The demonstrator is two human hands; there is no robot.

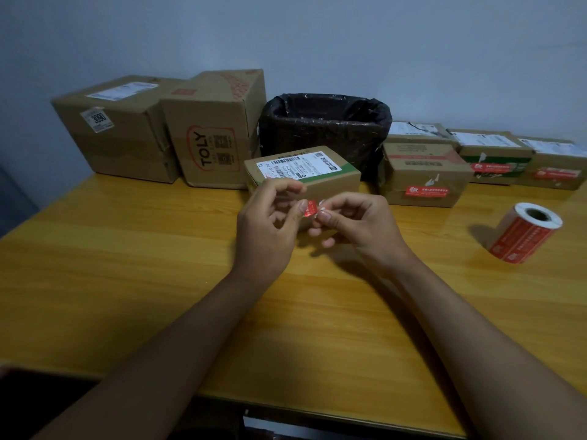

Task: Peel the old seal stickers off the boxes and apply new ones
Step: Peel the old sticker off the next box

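Both hands are raised above the wooden table (127, 249), in front of a small cardboard box (320, 176) bearing a white shipping label. The left hand (266, 227) and right hand (359, 223) pinch a small red sticker (310, 209) between their fingertips. A roll of red stickers (524, 233) lies to the right. A black-lined bin (324, 128) stands behind, flanked by further boxes.

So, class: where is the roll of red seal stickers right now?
In the head view the sticker roll lies on the table at the right, nearer than the row of small boxes.
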